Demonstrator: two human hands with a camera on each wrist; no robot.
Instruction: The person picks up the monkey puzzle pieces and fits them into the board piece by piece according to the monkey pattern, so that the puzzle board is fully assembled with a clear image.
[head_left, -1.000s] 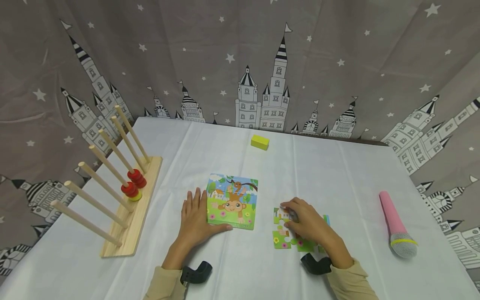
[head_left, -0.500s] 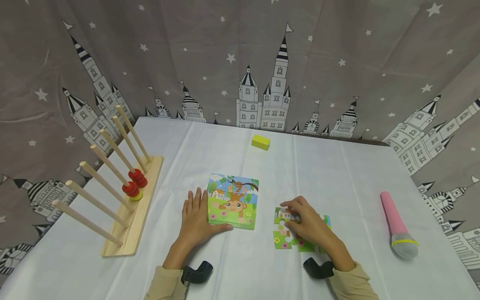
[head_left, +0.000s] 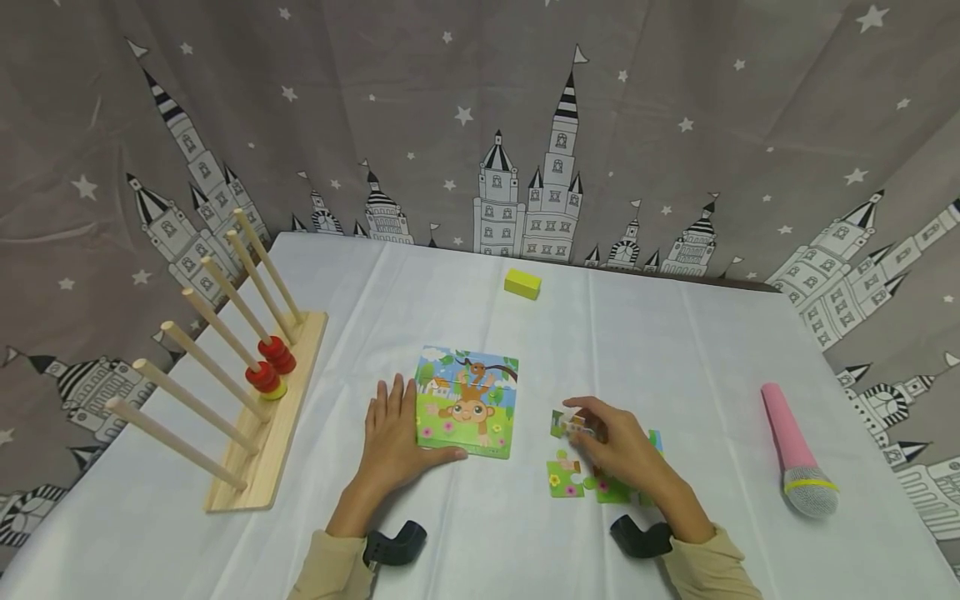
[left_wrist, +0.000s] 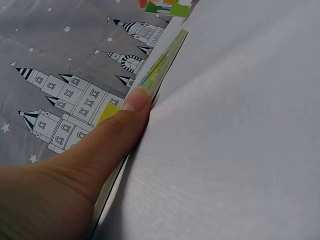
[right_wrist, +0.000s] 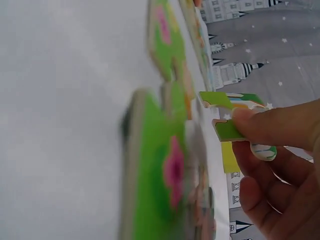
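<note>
A square monkey picture puzzle [head_left: 476, 421] lies in the middle of the white table. My left hand [head_left: 392, 446] rests along its left side, fingers straight, with the thumb at its near edge. The left wrist view shows that thumb against the edge of the puzzle [left_wrist: 170, 52]. My right hand [head_left: 622, 450] pinches a jigsaw piece [right_wrist: 229, 131] between thumb and fingers, raised off the table. Below that hand lie several loose pieces, among them a green one with flowers [head_left: 564, 483] and another green one [head_left: 613, 492]. The hand hides some of them.
At the left stands a wooden board with pegs [head_left: 270, 467], carrying red rings [head_left: 262, 377] and a yellow one. A yellow block [head_left: 522, 284] lies near the far edge. To the right is a pink toy microphone [head_left: 791, 442]. A castle-print curtain [head_left: 420, 108] hangs behind.
My right hand has lifted the jigsaw piece off the table, and it now sits tilted and apart from the piece below. The left hand and the monkey puzzle have stayed in place.
</note>
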